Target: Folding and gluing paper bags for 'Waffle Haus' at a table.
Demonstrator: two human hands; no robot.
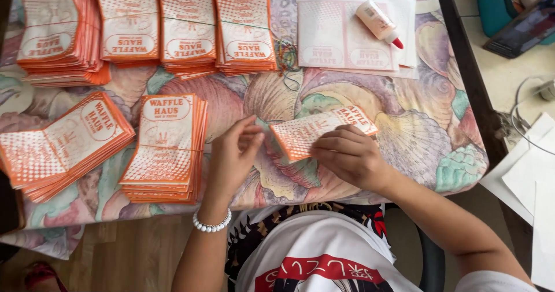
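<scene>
A bench [404, 130] draped in a pastel seashell-print cloth carries stacks of orange-and-white printed paper sleeves [167, 147] in two rows. At the near edge, the right hand [350, 156] presses a single flat orange-and-white paper sleeve [318, 131] against the cloth, fingers [332, 143] curled down on its lower edge. The left hand [234, 156], with a white bead bracelet [212, 224] at the wrist, pinches the sleeve's left end between narrowed fingers. Farther back, a small white glue bottle with a red tip [378, 22] lies on pale unfolded paper sheets [341, 37].
</scene>
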